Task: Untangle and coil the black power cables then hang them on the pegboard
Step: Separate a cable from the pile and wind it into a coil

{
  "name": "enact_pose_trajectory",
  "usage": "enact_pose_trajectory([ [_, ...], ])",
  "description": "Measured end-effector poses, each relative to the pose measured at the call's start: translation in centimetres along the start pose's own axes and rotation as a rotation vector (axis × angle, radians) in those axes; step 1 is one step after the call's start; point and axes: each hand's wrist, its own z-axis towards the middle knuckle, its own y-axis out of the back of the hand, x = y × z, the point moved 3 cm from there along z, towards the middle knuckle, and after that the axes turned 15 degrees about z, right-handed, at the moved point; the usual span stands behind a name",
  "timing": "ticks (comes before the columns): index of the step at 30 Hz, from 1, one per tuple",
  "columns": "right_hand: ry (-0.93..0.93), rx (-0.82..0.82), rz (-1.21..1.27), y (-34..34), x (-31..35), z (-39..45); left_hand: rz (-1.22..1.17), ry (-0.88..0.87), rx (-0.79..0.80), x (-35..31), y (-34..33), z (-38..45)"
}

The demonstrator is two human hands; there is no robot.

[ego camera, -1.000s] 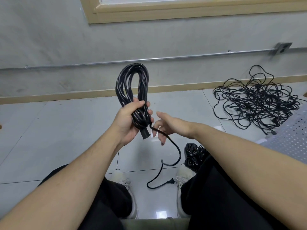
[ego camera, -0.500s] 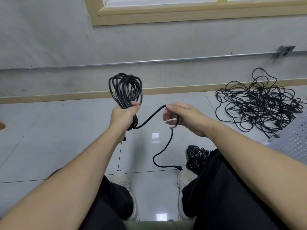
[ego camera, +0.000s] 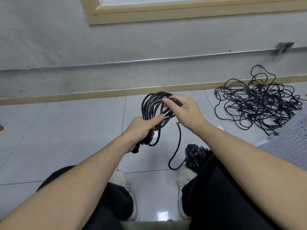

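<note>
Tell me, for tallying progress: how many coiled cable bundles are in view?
2: one coil gripped by both hands, one coiled bundle on the floor beside the right shoe. The tangled pile may hide others.

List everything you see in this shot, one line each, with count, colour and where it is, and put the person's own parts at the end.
Coiled black power cable: one, black, held up in both hands, loose tail hanging to the floor.
Tangled pile of black cables: one heap, black, on the floor at right near the wall.
Small bundled black cable: one, black, on the floor by the right shoe.
Perforated metal pegboard: one, pale grey, right edge.
Metal conduit pipe: one, silver, along the wall.
Wall outlet box: one, grey, upper right.
Wooden window frame: one, tan, top.
Tiled floor: pale grey.
Shoes: two, off-white, bottom centre.
Left hand: grips the coil.
Right hand: pinches a strand at the coil's top.
</note>
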Motion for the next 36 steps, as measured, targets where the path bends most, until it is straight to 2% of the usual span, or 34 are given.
enact_pose_trajectory([
  [3, -0.001, 0.034, -0.088, -0.1, -0.5, -0.1, 0.257, -0.031, 0.024, 0.1, 0.0, 0.1],
  [5, -0.006, 0.059, -0.137, -0.4, -0.8, -0.1, 0.367, 0.009, 0.030, 0.7, 0.1, 0.4],
  [7, -0.014, 0.070, -0.169, -0.6, -0.8, 0.0, 0.361, 0.037, 0.056, 1.1, 0.1, 0.4],
  [10, -0.017, 0.058, -0.151, -0.2, -0.5, 0.4, 0.325, -0.022, 0.092, 1.0, 0.0, 0.1],
  [14, -0.005, 0.043, -0.217, 1.0, -0.5, 0.7, 0.445, -0.061, 0.181, 1.2, 0.1, 0.1],
  [21, -0.067, 0.227, -0.121, 1.1, 0.1, 0.5, 0.527, -0.166, 0.373, 1.6, 0.1, 0.0],
  [26, -0.072, 0.193, -0.066, 1.6, 0.3, 1.2, 0.544, -0.202, 0.383, 0.6, 0.5, -0.1],
  [31, -0.130, 0.303, -0.147, 1.0, 0.0, 1.8, 0.665, -0.107, 0.457, 1.3, 0.3, -0.2],
  [36, -0.167, 0.313, -0.120, 0.9, -0.3, 2.8, 0.601, -0.228, 0.525, 0.6, 0.1, -0.7],
])
